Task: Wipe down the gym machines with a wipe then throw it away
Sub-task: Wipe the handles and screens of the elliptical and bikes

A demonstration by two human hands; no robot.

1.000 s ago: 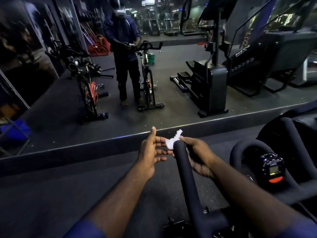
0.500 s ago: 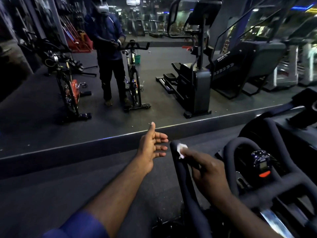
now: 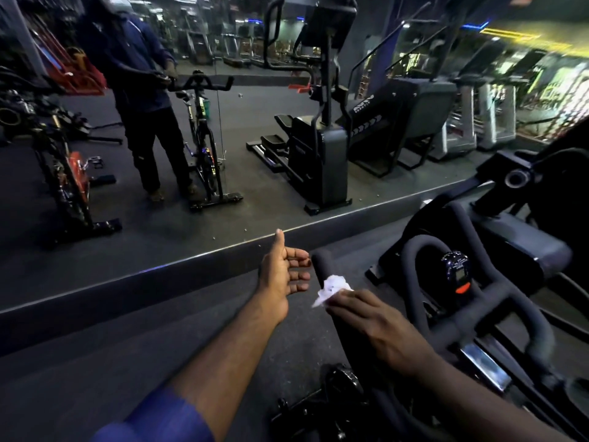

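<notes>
One soft, light wipe (image 3: pixel 333 287) at frame centre is gripped by the right hand (image 3: pixel 376 320) against the handlebar (image 3: pixel 322 266); it probably tears easily, so hold its bunched middle. Left hand (image 3: pixel 283 272) is open.

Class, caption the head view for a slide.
Right hand presses a white wipe on the bike handlebar; left hand open.

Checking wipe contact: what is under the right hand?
The white wipe sticks out from under the right hand, against the black handlebar grip. The wipe's covered part cannot be seen.
</notes>
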